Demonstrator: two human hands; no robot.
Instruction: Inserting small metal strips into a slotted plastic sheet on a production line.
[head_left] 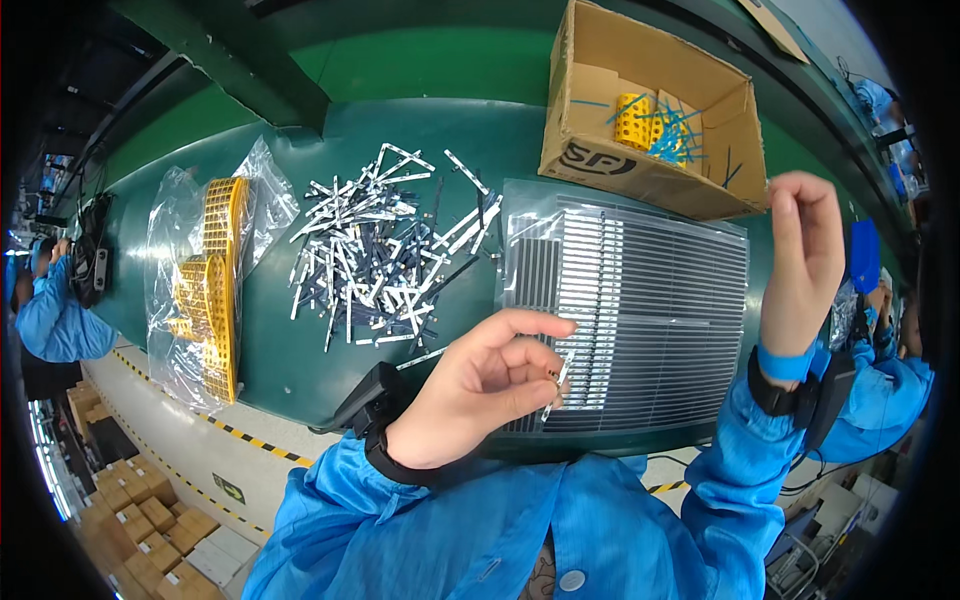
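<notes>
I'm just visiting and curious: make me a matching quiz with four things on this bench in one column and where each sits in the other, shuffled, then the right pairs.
Things:
1. cardboard box
2. yellow racks
3. loose metal strips
4. small metal piece

Places:
A. pinched in the left hand's fingertips
B. in a clear bag at the left of the green bench
C. far right corner of the bench, open, with blue ties inside
D. heaped in the middle of the bench

Pairs: 1-C, 2-B, 3-D, 4-A
</notes>
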